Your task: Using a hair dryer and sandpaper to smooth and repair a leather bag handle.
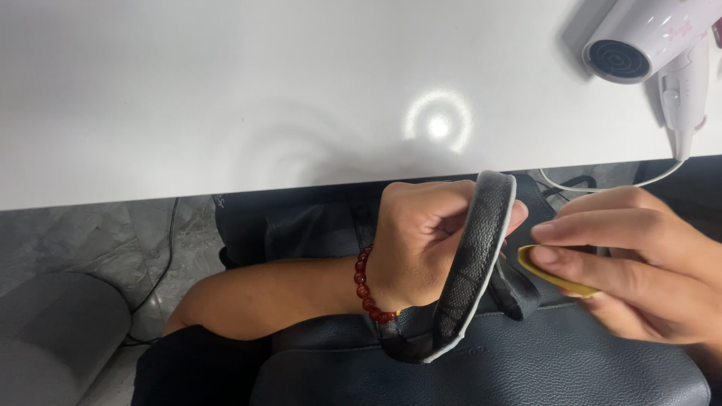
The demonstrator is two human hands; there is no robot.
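The left hand (421, 240), a red bead bracelet (367, 289) on its wrist, is clenched around the black bag strap (470, 263) just below the white table's (226, 90) near edge. The right hand (632, 263) pinches a small yellow curved piece (553, 277) just beside the strap, above the black leather bag (526, 361). A white hair dryer (654, 41) lies at the table's far right corner.

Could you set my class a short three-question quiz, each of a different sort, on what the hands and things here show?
1. True or false: the left hand grips the black strap.
2. Which colour is the thin strip pinched by the right hand: A red, B yellow, C blue?
3. What appliance lies on the white table?

Key
1. True
2. B
3. A white hair dryer
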